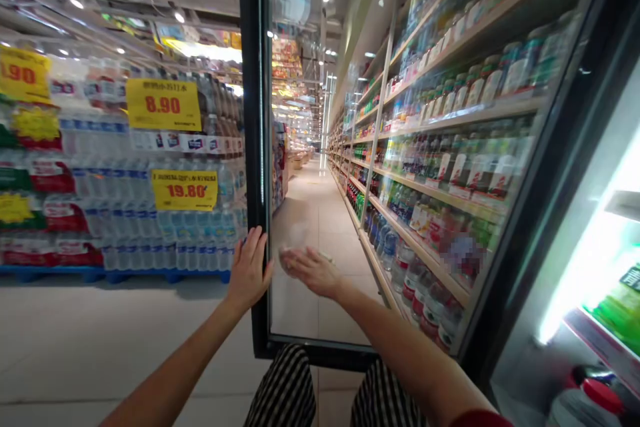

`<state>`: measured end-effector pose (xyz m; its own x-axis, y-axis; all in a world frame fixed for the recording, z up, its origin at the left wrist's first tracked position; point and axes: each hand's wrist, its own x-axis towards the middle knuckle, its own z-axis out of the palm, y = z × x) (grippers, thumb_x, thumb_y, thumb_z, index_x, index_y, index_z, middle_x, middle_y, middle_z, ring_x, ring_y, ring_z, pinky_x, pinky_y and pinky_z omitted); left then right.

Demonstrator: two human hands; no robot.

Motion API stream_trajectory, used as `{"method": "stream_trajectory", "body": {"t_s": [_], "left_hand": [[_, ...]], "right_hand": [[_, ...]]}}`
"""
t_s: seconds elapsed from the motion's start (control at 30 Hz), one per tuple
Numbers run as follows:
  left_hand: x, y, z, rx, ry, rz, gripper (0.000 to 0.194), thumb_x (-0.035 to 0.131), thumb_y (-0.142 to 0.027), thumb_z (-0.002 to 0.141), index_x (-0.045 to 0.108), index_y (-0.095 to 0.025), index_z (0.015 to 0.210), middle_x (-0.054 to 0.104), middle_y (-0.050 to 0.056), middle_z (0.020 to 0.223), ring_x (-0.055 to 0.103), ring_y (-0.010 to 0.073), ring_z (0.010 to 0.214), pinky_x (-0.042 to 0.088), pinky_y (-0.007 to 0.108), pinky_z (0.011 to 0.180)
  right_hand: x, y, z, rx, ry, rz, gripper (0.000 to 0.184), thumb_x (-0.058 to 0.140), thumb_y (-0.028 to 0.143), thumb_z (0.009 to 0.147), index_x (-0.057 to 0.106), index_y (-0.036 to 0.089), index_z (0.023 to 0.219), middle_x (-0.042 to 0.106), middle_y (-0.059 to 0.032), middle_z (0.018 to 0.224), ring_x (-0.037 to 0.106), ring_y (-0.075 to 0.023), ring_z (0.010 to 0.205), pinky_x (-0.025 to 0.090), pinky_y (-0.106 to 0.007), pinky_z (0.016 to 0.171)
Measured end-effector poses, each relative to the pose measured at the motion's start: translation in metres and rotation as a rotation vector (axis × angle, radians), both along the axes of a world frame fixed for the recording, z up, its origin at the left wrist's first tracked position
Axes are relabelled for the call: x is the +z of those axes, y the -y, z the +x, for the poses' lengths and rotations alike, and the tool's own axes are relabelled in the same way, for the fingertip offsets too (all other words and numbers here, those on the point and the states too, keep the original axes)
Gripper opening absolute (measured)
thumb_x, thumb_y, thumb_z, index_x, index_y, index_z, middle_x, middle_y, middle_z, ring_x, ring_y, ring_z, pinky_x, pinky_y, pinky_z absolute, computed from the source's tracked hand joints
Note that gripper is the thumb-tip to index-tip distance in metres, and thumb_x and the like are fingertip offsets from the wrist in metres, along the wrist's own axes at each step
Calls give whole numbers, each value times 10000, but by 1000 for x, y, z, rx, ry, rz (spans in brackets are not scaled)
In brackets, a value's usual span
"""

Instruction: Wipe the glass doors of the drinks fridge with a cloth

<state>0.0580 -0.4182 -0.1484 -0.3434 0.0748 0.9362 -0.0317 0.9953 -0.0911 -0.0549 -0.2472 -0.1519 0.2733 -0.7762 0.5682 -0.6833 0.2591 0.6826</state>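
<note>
A glass cooler door (260,147) with a black frame stands swung open in front of me. My left hand (250,270) grips the frame's left edge low down, fingers on the front and thumb on the inner side. Against the lower glass, my right hand (313,271) presses flat with its fingers pointing left. A thin edge of what looks like a pale cloth (326,257) shows beside its fingers; most of it is hidden under the palm. A hazy whitish patch lies on the glass above that hand.
Right of the door, the lit cooler holds a red-capped bottle (603,395) and green packs (617,310). Shelves of bottles (475,160) appear in the glass. Stacked water bottles (150,187) with yellow price signs (163,104) stand at left on blue pallets (120,276).
</note>
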Motion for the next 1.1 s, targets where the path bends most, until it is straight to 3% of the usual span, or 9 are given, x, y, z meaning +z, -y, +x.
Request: {"method": "stream_trajectory", "body": {"t_s": [0.13, 0.27, 0.33, 0.47, 0.53, 0.67, 0.73, 0.93, 1.1], "left_hand": [[-1, -15, -9, -32, 16, -5, 611, 451, -244, 834, 226, -128, 1390, 311, 171, 1420, 246, 245, 1340, 213, 465, 1084], [-4, -34, -21, -86, 70, -79, 643, 446, -243, 834, 175, -129, 1406, 317, 166, 1418, 249, 242, 1339, 221, 456, 1081], [-7, -43, -29, -108, 83, -96, 653, 450, -238, 834, 160, -133, 1410, 318, 164, 1418, 245, 246, 1340, 223, 460, 1078], [-13, -63, -46, -169, 91, -102, 664, 445, -236, 839, 129, -147, 1416, 280, 157, 1436, 216, 248, 1349, 207, 475, 1080], [-14, -77, -54, -192, 103, -123, 658, 437, -233, 841, 128, -145, 1416, 281, 158, 1435, 209, 251, 1350, 208, 478, 1078], [-13, -103, -67, -232, 131, -171, 633, 436, -219, 837, 171, -126, 1405, 328, 166, 1412, 228, 256, 1344, 211, 475, 1076], [-13, -114, -73, -258, 137, -180, 630, 439, -207, 833, 182, -125, 1403, 336, 164, 1408, 213, 253, 1349, 201, 477, 1080], [-14, -137, -87, -250, 93, -114, 638, 446, -226, 835, 175, -153, 1408, 307, 160, 1420, 171, 256, 1357, 121, 514, 1090], [-8, -153, -91, -304, 84, -178, 634, 450, -223, 839, 177, -159, 1407, 385, 150, 1379, 239, 226, 1339, 136, 467, 1100]], "right_hand": [[21, -18, -7, -162, 131, -281, 394, 406, 174, 881, 437, 222, 1271, 351, -20, 1433, 212, -224, 1359, 158, -471, 1112], [-9, -56, -8, -93, 53, -129, 340, 424, 193, 878, 508, 225, 1206, 394, 4, 1408, 252, -176, 1343, 140, -407, 1131], [-10, -78, -12, -94, 47, -112, 332, 436, 181, 872, 524, 248, 1185, 431, 16, 1383, 255, -152, 1340, 128, -393, 1134], [25, -110, -28, -289, 197, -573, 403, 416, 137, 867, 476, 249, 1248, 421, -48, 1388, 148, -208, 1377, 122, -484, 1104], [28, -120, -33, -344, 222, -690, 405, 405, 137, 867, 476, 236, 1253, 402, -74, 1398, 124, -226, 1382, 140, -501, 1091], [-7, -140, -32, -272, 122, -342, 385, 415, 120, 850, 523, 237, 1201, 449, -27, 1368, 164, -186, 1374, 104, -440, 1120], [-12, -148, -33, -260, 89, -276, 377, 415, 123, 853, 531, 243, 1191, 466, -9, 1356, 167, -168, 1372, 80, -422, 1128], [27, -156, -44, -406, 234, -786, 395, 412, 144, 854, 508, 219, 1230, 400, -89, 1396, 120, -228, 1383, 161, -482, 1091], [-11, -163, -39, -272, 113, -357, 363, 425, 142, 848, 555, 260, 1165, 469, 7, 1350, 181, -178, 1368, 91, -416, 1130]]}}
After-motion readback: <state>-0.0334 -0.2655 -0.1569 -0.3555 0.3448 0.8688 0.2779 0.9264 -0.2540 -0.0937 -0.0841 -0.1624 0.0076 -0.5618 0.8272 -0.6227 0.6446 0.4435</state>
